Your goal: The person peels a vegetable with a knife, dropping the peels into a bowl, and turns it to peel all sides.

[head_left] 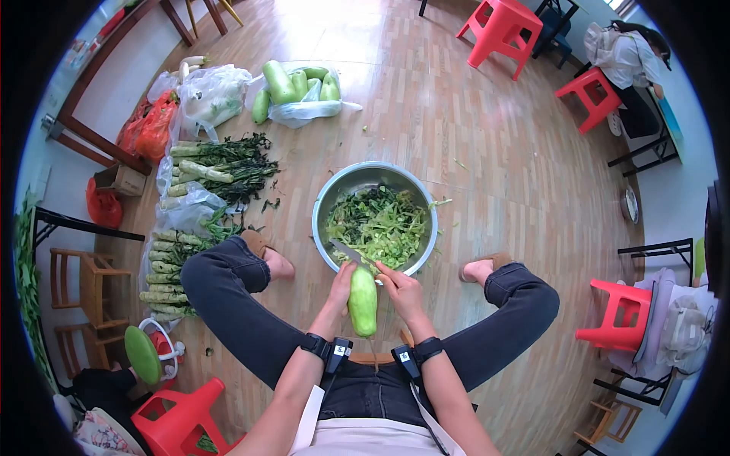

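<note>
My left hand (341, 289) is wrapped round the side of a light green gourd (363, 304), which points down toward my lap. In my right hand (401, 290) is a knife (351, 251), its blade reaching left across the gourd's upper end, over the near rim of the basin. The large metal basin (318, 220) stands on the floor between my feet. Chopped greens (376, 220), pale stem pieces mixed with darker leaves, fill its bottom.
Bunches of leafy stems (217, 169) lie on plastic at the left. Beyond them sit a bag of gourds (304, 106) and a red bag (152, 125). Red stools (502, 34) stand around the wooden floor. A person (627, 61) sits at the far right.
</note>
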Demonstrator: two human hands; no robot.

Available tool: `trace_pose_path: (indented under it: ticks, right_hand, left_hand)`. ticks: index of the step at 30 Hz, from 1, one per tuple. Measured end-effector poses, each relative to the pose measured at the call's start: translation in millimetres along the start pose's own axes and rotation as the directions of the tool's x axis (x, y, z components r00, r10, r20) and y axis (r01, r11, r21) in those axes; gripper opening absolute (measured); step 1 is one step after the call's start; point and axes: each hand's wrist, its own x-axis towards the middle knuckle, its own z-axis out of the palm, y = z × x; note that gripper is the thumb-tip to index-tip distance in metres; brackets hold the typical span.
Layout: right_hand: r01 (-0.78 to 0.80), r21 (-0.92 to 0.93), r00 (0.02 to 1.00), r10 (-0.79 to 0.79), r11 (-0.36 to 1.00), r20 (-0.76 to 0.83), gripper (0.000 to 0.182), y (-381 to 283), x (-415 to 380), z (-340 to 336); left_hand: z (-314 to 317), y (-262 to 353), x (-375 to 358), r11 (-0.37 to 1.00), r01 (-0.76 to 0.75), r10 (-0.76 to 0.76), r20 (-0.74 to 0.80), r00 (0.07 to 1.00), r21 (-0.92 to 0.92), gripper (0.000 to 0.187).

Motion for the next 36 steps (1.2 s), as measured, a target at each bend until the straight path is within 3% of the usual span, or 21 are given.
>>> trace_pose_path:
  ticks: [1,3,4,6,7,9,14,16,21,26,28,32,34,36]
  right_hand:
    - [0.001,-0.001,1.000,-0.001,1.000,0.001,0.027,10.4,-1.3,2.4]
    - [-0.281,-0.052,0.960,0.280,0.958,-0.027,0.028,46.0,-4.4,8.2]
    - [-0.280,-0.041,0.960,0.279,0.959,-0.030,0.028,56.3,-4.2,11.7]
    - [-0.265,0.239,0.947,0.299,0.934,-0.117,0.029,70.2,-3.0,17.3]
    - [-0.264,0.232,0.950,0.295,0.936,-0.107,0.029,53.2,-0.1,12.2]
    - [-0.365,0.412,0.928,0.364,0.835,0.084,0.031,14.5,4.8,-1.5]
    - [-0.377,0.400,0.926,0.330,0.835,0.183,0.031,-17.9,-8.1,-9.9]
    - [-0.274,0.412,0.962,0.244,0.869,0.126,0.031,-17.7,-7.9,-6.9]
    - [-0.281,0.354,0.958,0.239,0.892,0.158,0.030,-18.9,-4.9,-10.3]
    - [-0.255,0.313,0.964,0.216,0.915,0.152,0.030,-20.1,-6.7,-10.2]
    - [-0.071,0.302,0.997,0.061,0.951,0.040,0.029,-16.0,-5.4,-6.1]
    - [-0.018,0.296,1.000,0.021,0.955,-0.005,0.029,-14.5,-4.5,-6.8]
    - [0.003,0.100,1.000,-0.003,0.995,0.006,0.029,-16.9,-3.4,-12.3]
    - [0.014,0.053,1.000,-0.014,0.998,-0.012,0.030,-19.1,-2.9,-13.3]
  left_hand:
    - [6.7,7.8,-6.7,1.000,0.000,0.000,0.000,1.000,-0.001,0.027]
    - [17.6,22.5,-20.6,1.000,-0.029,0.030,0.125,0.992,-0.005,0.040]
    - [16.5,25.7,-20.7,0.999,-0.034,0.033,0.123,0.992,0.006,0.040]
    - [14.6,28.4,-22.6,0.977,0.080,-0.038,0.207,0.978,-0.197,0.048]
    - [12.6,29.1,-24.9,0.975,0.077,-0.035,0.202,0.979,-0.208,0.048]
    - [13.0,31.5,-24.1,0.992,0.057,-0.047,0.094,0.994,-0.111,0.045]
    - [15.6,26.1,-17.9,0.996,-0.046,0.050,0.040,0.998,-0.081,0.036]
    - [10.5,21.6,-12.5,0.996,-0.054,0.058,0.049,0.997,-0.066,0.035]
    - [1.8,14.7,-7.6,0.996,-0.044,0.040,0.048,0.998,0.076,0.032]
    - [4.7,8.4,-4.9,0.990,-0.132,0.133,-0.015,0.991,0.051,0.029]
    - [4.3,7.4,-4.2,0.989,-0.135,0.137,-0.031,0.990,0.069,0.028]
    - [1.1,7.5,-3.8,0.985,-0.126,0.128,-0.004,0.992,0.121,0.026]
    - [2.7,9.4,-5.6,0.982,-0.111,0.112,0.002,0.994,0.155,0.026]
    - [4.6,11.1,-6.8,0.983,-0.115,0.116,0.008,0.993,0.144,0.025]
